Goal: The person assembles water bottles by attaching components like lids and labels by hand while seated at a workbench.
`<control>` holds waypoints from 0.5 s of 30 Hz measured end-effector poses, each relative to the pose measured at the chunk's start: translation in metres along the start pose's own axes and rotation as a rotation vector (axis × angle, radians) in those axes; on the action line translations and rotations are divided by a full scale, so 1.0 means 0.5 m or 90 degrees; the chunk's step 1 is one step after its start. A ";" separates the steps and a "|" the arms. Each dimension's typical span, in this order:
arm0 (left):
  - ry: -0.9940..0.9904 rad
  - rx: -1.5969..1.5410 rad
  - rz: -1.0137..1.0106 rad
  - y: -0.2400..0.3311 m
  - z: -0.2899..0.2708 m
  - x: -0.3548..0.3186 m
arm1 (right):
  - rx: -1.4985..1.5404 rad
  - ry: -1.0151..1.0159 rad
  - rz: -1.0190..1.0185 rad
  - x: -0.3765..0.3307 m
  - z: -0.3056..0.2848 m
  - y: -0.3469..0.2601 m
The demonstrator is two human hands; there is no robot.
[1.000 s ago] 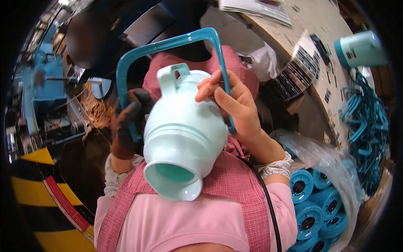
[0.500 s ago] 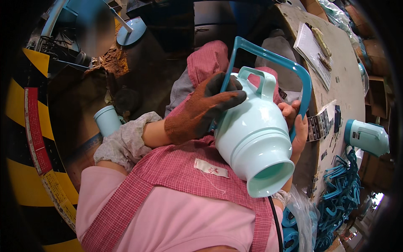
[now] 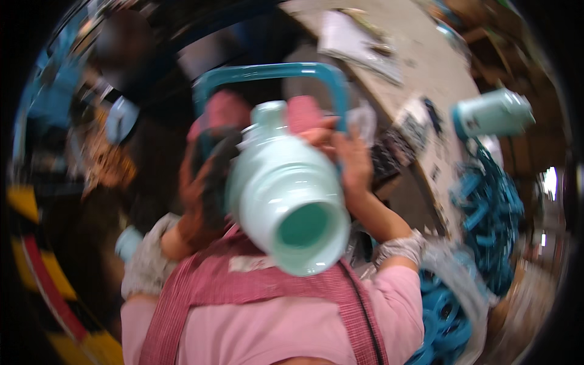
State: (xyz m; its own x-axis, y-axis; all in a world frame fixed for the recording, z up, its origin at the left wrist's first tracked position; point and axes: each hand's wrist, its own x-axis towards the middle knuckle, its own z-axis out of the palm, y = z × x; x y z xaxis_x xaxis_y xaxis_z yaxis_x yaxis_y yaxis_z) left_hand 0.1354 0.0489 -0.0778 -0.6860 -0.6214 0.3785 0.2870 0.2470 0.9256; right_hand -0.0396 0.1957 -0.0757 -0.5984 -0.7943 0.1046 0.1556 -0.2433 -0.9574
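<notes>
A glossy mint-green thermos jug body with a small grip at its back is held in front of my chest, its wide round mouth facing me. A teal carrying handle arches over its far side. My left hand, in a brown glove with dark fingers, closes around the handle's left end against the jug's side. My bare right hand has its fingers wrapped around the handle's right end. Motion blurs the picture, and where the handle's ends meet the jug is hidden.
On the right stands a worktable with a paper pad and another mint-green jug at its edge. Teal handles hang in a bunch below. Teal ring-shaped parts lie in clear plastic. Yellow-black striping is at left.
The jug has swung left, and its mouth faces me more squarely. The handle now spans level across the far side. My view has turned, bringing more of my right arm into sight.
</notes>
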 end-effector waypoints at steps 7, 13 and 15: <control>-0.036 -0.019 0.093 -0.013 -0.041 0.084 | 0.034 -0.195 -0.193 0.081 -0.007 -0.009; -0.069 0.217 0.257 0.017 -0.114 0.329 | -0.217 -0.240 -0.411 0.343 -0.064 0.051; -0.110 0.266 0.333 0.016 -0.069 0.447 | -0.246 -0.187 -0.350 0.402 -0.130 0.054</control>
State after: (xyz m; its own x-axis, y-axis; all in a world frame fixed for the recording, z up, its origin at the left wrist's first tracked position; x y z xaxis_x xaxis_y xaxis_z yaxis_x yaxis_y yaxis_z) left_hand 0.0075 -0.1134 0.0137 -0.6345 -0.2237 0.7399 0.3508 0.7697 0.5334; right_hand -0.2067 0.0657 -0.0979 -0.2668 -0.7439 0.6128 -0.4275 -0.4785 -0.7670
